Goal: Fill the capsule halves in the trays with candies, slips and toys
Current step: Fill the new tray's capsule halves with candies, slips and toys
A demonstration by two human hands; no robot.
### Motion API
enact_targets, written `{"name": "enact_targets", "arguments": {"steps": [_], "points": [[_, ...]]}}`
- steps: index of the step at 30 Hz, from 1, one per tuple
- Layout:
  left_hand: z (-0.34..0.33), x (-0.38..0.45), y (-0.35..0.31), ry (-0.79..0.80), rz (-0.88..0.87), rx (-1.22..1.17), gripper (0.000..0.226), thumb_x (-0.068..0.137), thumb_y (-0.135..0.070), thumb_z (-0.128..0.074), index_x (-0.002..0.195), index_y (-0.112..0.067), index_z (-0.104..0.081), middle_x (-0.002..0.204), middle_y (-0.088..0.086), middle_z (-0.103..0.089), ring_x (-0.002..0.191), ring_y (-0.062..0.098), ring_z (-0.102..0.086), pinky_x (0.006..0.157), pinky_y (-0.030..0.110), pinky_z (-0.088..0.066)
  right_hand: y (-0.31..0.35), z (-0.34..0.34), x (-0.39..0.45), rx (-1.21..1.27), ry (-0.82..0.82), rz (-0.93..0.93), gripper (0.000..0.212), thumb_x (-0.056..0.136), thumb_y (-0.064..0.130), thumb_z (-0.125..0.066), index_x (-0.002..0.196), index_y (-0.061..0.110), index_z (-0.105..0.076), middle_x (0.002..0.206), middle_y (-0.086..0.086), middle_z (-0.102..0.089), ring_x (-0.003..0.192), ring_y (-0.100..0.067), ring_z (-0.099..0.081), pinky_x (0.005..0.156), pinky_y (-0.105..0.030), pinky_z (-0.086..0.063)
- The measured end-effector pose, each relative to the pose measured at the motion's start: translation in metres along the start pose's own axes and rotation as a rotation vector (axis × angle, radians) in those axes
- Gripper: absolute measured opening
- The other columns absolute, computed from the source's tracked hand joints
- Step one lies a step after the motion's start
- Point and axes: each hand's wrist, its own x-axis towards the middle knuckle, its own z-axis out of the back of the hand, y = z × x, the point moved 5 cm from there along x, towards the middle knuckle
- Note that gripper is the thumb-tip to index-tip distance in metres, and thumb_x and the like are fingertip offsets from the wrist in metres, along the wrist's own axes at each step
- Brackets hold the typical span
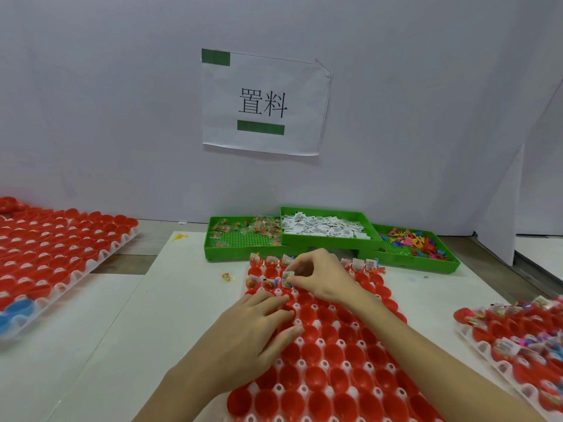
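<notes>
The right hand has its fingers curled, pinching a small printed slip over a capsule half in the second row of the centre tray; what lies beneath the slip is hidden. The left hand rests flat, fingers straight, on the red capsule halves at the tray's left edge. The far row already holds slips and candies, though the right hand covers its middle. Beyond stand three green bins: candies, slips and coloured toys, too small to make out singly. One loose candy lies on the worktop. A tray of empty halves at left and a filled tray at right are cut off by the frame.
</notes>
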Motion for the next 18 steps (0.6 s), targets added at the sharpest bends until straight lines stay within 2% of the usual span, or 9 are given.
{"name": "enact_targets", "arguments": {"steps": [4, 7, 9, 12, 14, 18], "points": [[-0.003, 0.0, 0.0, 0.022, -0.001, 0.016, 0.072, 0.102, -0.068, -0.008, 0.134, -0.03, -0.061, 0.147, -0.014, -0.051, 0.13, 0.004, -0.038, 0.117, 0.02, -0.017, 0.005, -0.007, 0.0, -0.067, 0.02, 0.007, 0.009, 0.086, 0.022, -0.081, 0.095, 0.021, -0.082, 0.088, 0.003, -0.077, 0.08, -0.007, -0.07, 0.075, -0.02, -0.057], [-0.005, 0.001, 0.002, 0.04, 0.002, 0.027, 0.072, 0.102, -0.068, -0.007, 0.136, -0.031, -0.059, 0.148, -0.018, -0.048, 0.133, 0.002, -0.036, 0.118, 0.022, -0.021, 0.008, -0.011, 0.0, -0.103, 0.008, 0.01, 0.011, 0.087, 0.019, -0.08, 0.097, 0.02, -0.082, 0.09, 0.0, -0.077, 0.077, -0.007, -0.068, 0.066, -0.011, -0.049], [-0.006, 0.001, 0.002, 0.047, 0.005, 0.024, 0.071, 0.102, -0.068, -0.008, 0.137, -0.031, -0.058, 0.149, -0.018, -0.048, 0.134, 0.002, -0.035, 0.119, 0.023, -0.022, 0.009, -0.009, 0.002, -0.092, 0.041, -0.003, 0.011, 0.086, 0.021, -0.081, 0.097, 0.02, -0.082, 0.089, 0.001, -0.077, 0.078, -0.006, -0.067, 0.066, -0.009, -0.048], [-0.006, 0.001, 0.001, 0.046, 0.003, 0.023, 0.072, 0.101, -0.069, -0.008, 0.137, -0.031, -0.058, 0.148, -0.018, -0.048, 0.134, 0.002, -0.035, 0.119, 0.022, -0.022, 0.008, 0.0, 0.004, -0.047, 0.13, -0.04, 0.01, 0.085, 0.024, -0.082, 0.095, 0.022, -0.083, 0.088, 0.005, -0.078, 0.082, -0.003, -0.07, 0.072, -0.014, -0.053], [-0.005, 0.001, 0.001, 0.039, 0.006, 0.012, 0.072, 0.101, -0.07, -0.008, 0.137, -0.031, -0.058, 0.147, -0.018, -0.048, 0.134, 0.002, -0.035, 0.118, 0.019, -0.019, 0.01, 0.005, 0.007, -0.056, 0.156, -0.038, 0.008, 0.086, 0.023, -0.081, 0.094, 0.022, -0.083, 0.081, 0.009, -0.077, 0.077, -0.001, -0.071, 0.068, -0.013, -0.054], [-0.005, 0.001, 0.001, 0.042, 0.01, 0.008, 0.073, 0.1, -0.071, -0.008, 0.137, -0.032, -0.058, 0.15, -0.018, -0.046, 0.136, 0.001, -0.033, 0.118, 0.018, -0.017, 0.015, 0.002, 0.012, -0.131, 0.147, 0.001, 0.006, 0.086, 0.018, -0.082, 0.091, 0.016, -0.082, 0.084, 0.003, -0.077, 0.078, -0.007, -0.072, 0.074, -0.021, -0.06]]}}
